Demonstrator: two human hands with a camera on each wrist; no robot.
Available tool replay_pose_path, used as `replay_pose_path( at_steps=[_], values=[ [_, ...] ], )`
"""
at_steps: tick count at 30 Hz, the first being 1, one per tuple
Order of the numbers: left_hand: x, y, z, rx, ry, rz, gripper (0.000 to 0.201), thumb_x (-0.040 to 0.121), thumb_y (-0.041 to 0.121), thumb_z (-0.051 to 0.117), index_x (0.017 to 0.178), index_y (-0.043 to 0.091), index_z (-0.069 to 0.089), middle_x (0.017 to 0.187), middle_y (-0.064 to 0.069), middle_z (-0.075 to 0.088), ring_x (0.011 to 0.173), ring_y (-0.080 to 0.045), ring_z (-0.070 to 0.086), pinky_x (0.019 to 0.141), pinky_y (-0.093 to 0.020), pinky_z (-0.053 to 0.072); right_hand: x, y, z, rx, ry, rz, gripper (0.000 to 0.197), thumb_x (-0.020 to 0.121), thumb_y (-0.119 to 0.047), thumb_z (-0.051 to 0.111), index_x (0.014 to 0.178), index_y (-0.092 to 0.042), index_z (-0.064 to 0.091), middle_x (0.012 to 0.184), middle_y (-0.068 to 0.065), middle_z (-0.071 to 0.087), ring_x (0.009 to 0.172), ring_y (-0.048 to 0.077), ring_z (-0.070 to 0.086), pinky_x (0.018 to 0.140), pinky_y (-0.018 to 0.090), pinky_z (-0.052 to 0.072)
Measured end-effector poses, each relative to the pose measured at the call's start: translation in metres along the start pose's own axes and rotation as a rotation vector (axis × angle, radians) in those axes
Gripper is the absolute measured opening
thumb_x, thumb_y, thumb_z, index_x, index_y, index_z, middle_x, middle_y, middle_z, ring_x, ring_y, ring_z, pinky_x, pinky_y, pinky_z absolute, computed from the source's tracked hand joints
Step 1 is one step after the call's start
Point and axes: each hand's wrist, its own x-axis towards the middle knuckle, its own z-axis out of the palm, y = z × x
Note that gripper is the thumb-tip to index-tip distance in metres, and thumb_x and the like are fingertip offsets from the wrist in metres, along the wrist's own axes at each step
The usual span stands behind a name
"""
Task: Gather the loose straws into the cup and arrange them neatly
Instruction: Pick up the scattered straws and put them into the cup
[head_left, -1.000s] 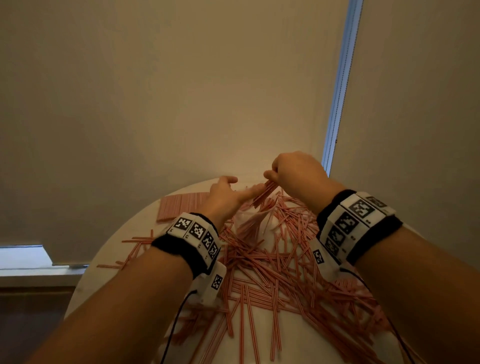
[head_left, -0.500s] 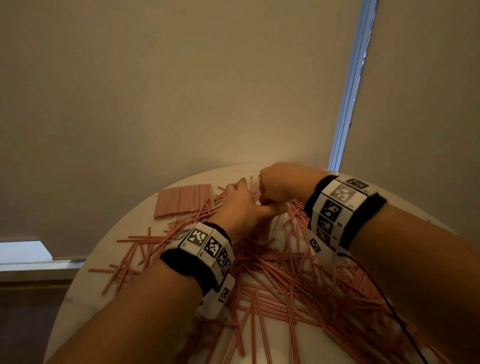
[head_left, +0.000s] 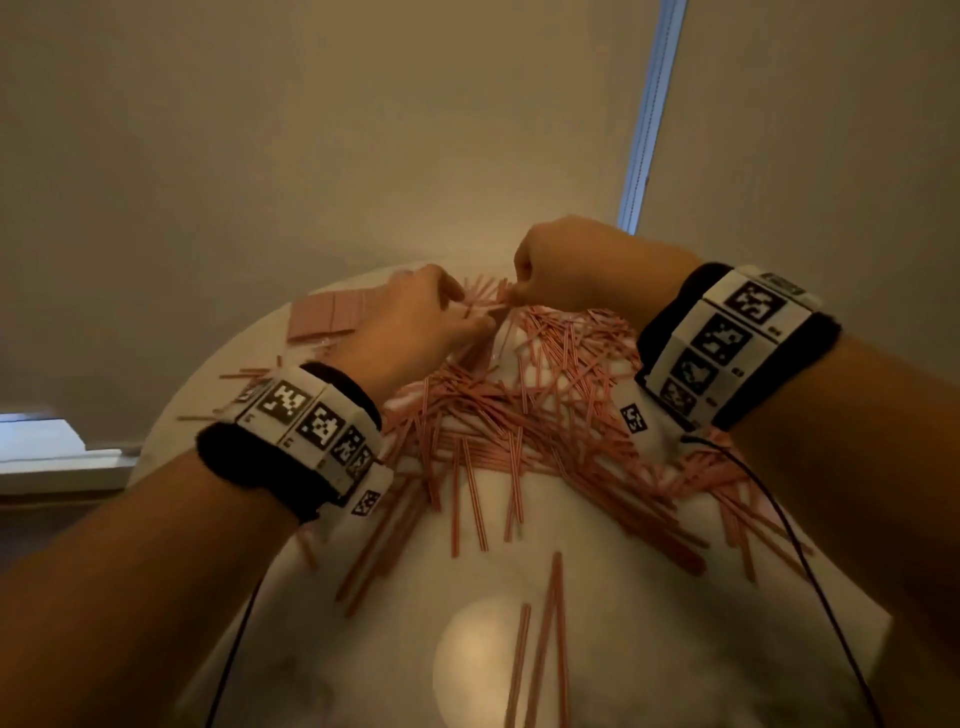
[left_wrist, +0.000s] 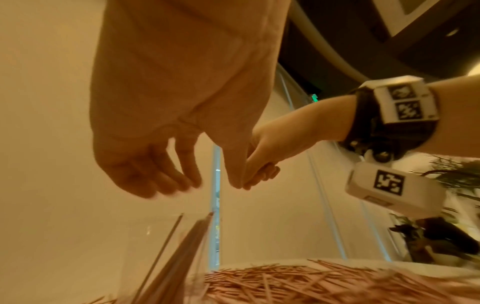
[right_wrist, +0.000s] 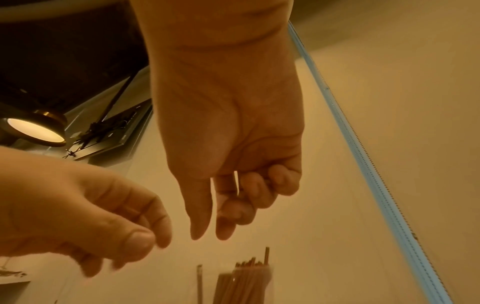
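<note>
One clear cup (left_wrist: 166, 257), two hands (head_left: 415, 322), seemingly hundreds of straws (head_left: 519, 415).

No words, brand names or numbers can be read in any of the views. The only printed signs are black-and-white square code patterns on the white blocks of the two wristbands: a row of them on the left wristband (head_left: 311, 423) and a row on the right wristband (head_left: 727, 338), with one more single pattern on the small white box hanging below each band. Next to some patterns there are tiny dark marks, too small to read. A small green lit sign (left_wrist: 314, 98) shows above the right wristband, but its shape is not legible.
</note>
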Motion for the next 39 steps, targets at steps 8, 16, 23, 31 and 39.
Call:
replay_pose_path(
  at_steps=[8, 16, 23, 31, 39],
  values=[
    [-0.135, 0.034, 0.034, 0.451, -0.902, 0.046, 0.072, 0.07, 0.088, 0.059, 0.075, 0.017, 0.071, 0.059, 0.009, 0.071, 0.05, -0.005, 0.067, 0.055, -0.025, 0.05, -0.094, -0.001, 0.052, 0.036, -0.413, 0.135, 0.048, 0.081, -0.063, 0.068, 0.077, -0.016, 0.066, 0.075, 0.0, 0.067, 0.072, 0.019, 0.066, 0.067, 0.035, 0.054],
    [-0.142, 0.028, 0.026, 0.543, -0.807, 0.07, 0.033, 0.083, 0.034, 0.079, 0.06, 0.012, 0.071, 0.056, 0.003, 0.07, 0.05, -0.012, 0.065, 0.07, -0.032, 0.059, -0.136, 0.016, 0.076, -0.209, -0.569, 0.28, 0.077, 0.04, -0.092, 0.067, 0.072, -0.022, 0.06, 0.079, -0.004, 0.066, 0.07, 0.018, 0.059, 0.055, 0.031, 0.047],
    [-0.112, 0.004, 0.013, 0.549, -0.618, 0.102, 0.016, 0.088, 0.023, 0.074, 0.088, 0.007, 0.079, 0.081, -0.006, 0.078, 0.068, -0.018, 0.07, 0.075, -0.034, 0.062, -0.125, 0.007, 0.081, 0.01, -0.457, 0.226, 0.049, 0.065, -0.061, 0.082, 0.072, -0.015, 0.068, 0.064, -0.004, 0.067, 0.063, 0.018, 0.063, 0.072, 0.032, 0.057],
    [-0.108, 0.013, 0.029, 0.66, -0.582, 0.072, 0.022, 0.085, 0.017, 0.07, 0.067, 0.01, 0.06, 0.066, -0.002, 0.059, 0.058, -0.015, 0.055, 0.044, -0.025, 0.043, -0.107, -0.032, 0.082, -0.086, -0.369, 0.068, 0.021, 0.086, -0.021, 0.073, 0.099, -0.006, 0.067, 0.079, 0.004, 0.061, 0.079, 0.023, 0.061, 0.065, 0.029, 0.053],
    [-0.1, 0.008, 0.031, 0.63, -0.579, 0.003, 0.025, 0.09, 0.018, 0.066, 0.069, 0.012, 0.054, 0.069, 0.0, 0.056, 0.06, -0.012, 0.051, 0.046, -0.023, 0.039, -0.108, -0.032, 0.086, -0.133, -0.344, 0.004, 0.01, 0.091, -0.017, 0.063, 0.096, -0.008, 0.06, 0.077, 0.001, 0.055, 0.08, 0.022, 0.059, 0.07, 0.03, 0.054]
  ],
)
